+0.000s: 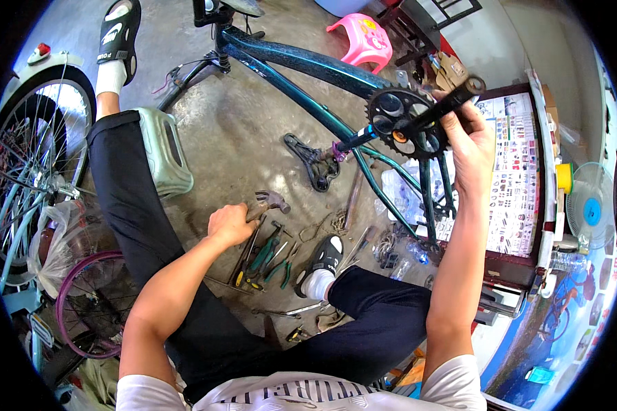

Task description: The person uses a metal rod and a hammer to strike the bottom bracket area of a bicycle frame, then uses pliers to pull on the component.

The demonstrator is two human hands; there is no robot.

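My left hand (233, 225) is closed around the handle of a claw hammer (273, 199), its metal head pointing to the right above tools on the floor. My right hand (472, 144) grips a black crank arm (452, 104) beside its round toothed chainring (389, 109). From the chainring a dark axle (355, 140) runs left across the dark teal bicycle frame (301, 63), toward a purple ring (338, 152). A black, several-armed metal part (312, 162) shows just left of the ring; whether it touches the axle I cannot tell.
Green-handled pliers (266, 253) and other hand tools lie between my feet. A pale green stool (175, 152) is by my left leg, with a bicycle wheel (72, 103) beyond. Far off stands a pink stool (363, 40). At right are a parts-covered board (517, 178) and a fan (591, 211).
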